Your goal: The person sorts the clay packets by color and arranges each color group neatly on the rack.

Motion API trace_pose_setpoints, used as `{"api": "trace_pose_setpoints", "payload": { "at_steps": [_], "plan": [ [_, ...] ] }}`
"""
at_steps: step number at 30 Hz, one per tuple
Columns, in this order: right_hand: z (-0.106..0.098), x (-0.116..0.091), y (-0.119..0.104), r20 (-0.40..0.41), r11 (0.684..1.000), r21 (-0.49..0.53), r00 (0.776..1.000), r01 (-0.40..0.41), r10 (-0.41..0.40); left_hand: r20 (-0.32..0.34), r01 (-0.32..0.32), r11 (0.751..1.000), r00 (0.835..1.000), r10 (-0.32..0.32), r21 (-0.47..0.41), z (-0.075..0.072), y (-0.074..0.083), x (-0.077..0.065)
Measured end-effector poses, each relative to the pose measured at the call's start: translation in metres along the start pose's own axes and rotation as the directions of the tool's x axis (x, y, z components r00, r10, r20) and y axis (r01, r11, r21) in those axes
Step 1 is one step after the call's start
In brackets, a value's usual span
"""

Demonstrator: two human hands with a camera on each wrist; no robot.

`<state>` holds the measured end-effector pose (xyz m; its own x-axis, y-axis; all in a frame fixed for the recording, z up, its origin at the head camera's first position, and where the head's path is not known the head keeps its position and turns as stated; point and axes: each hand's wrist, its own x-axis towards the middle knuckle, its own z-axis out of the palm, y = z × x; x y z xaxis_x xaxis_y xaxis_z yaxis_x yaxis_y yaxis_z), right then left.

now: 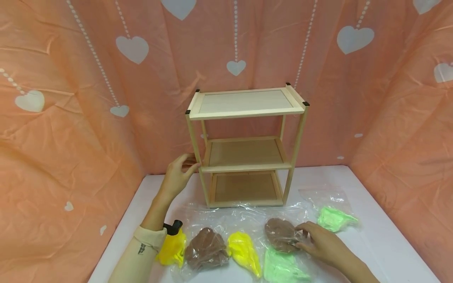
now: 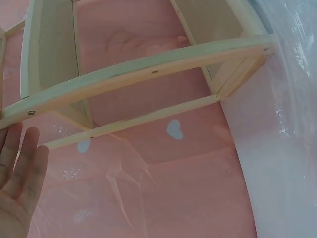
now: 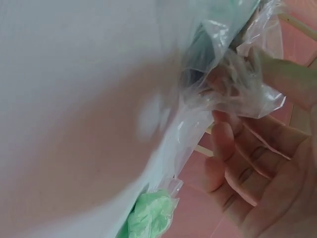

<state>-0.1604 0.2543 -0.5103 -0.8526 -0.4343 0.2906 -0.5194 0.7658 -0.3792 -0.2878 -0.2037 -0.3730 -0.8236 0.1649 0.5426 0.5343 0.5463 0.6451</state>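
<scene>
A small three-tier wooden shelf [image 1: 247, 154] with black corner caps stands upright at the back of the table. My left hand [image 1: 178, 175] is at its left front post, the thumb touching the wood. In the left wrist view, the fingers [image 2: 22, 171] reach nearly straight beside the post. On the right, my right hand [image 1: 323, 243] pinches the edge of a clear plastic bag holding a flattened brown lump of modelling clay [image 1: 279, 234]. The right wrist view shows crumpled plastic [image 3: 242, 87] between thumb and forefinger, the other fingers loosely bent.
Along the table's front lie more bagged clay lumps: orange-yellow [image 1: 172, 248], brown [image 1: 207, 248], yellow [image 1: 244, 251] and light green [image 1: 283, 267]. Another green lump [image 1: 335, 219] lies farther right. A pink cloth [image 1: 170, 59] with white hearts encloses the white table [image 1: 375, 232].
</scene>
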Motion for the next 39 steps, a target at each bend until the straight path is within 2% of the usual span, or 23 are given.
{"api": "trace_pose_setpoints", "payload": {
  "at_steps": [2,4,7,10,16,22,25,30,37,39],
  "plan": [
    [-0.001,0.0,-0.002,0.034,0.998,-0.005,0.997,-0.063,0.063,0.002,0.004,1.0,1.0,-0.004,0.002,0.001,0.0,0.0],
    [-0.002,0.0,-0.003,0.052,0.996,-0.002,0.995,-0.09,0.09,0.002,0.009,1.0,1.0,-0.009,0.003,0.002,0.0,0.0],
    [-0.002,0.001,-0.005,0.049,0.995,0.006,0.994,-0.103,0.102,0.0,0.018,1.0,1.0,-0.018,-0.006,0.002,0.003,0.0],
    [-0.003,0.002,-0.005,0.028,0.997,-0.004,0.996,-0.082,0.082,0.002,0.022,1.0,1.0,-0.022,-0.009,0.003,0.005,0.0],
    [-0.003,0.003,-0.004,-0.081,0.999,-0.037,0.996,-0.035,0.031,0.009,0.009,1.0,1.0,-0.009,-0.019,0.005,0.006,0.001],
    [-0.002,0.004,-0.003,-0.209,0.999,-0.029,0.977,0.03,-0.036,0.021,0.021,1.0,1.0,-0.021,-0.017,0.004,0.006,0.0],
    [-0.002,0.005,-0.003,-0.269,0.994,-0.009,0.957,0.107,-0.105,0.031,0.024,1.0,0.999,-0.024,0.001,0.003,0.007,0.001],
    [-0.005,0.011,0.0,-0.36,0.966,-0.005,0.9,0.26,-0.245,0.041,0.021,1.0,0.999,-0.022,0.019,0.001,0.008,0.002],
    [-0.017,0.018,-0.002,-0.401,0.914,0.023,0.841,0.405,-0.363,0.042,0.024,1.0,0.999,-0.025,0.01,0.002,0.008,0.001],
    [-0.019,0.021,-0.004,-0.437,0.891,0.016,0.804,0.454,-0.403,0.04,0.022,1.0,0.999,-0.023,0.021,0.002,0.008,0.001]
  ]
}}
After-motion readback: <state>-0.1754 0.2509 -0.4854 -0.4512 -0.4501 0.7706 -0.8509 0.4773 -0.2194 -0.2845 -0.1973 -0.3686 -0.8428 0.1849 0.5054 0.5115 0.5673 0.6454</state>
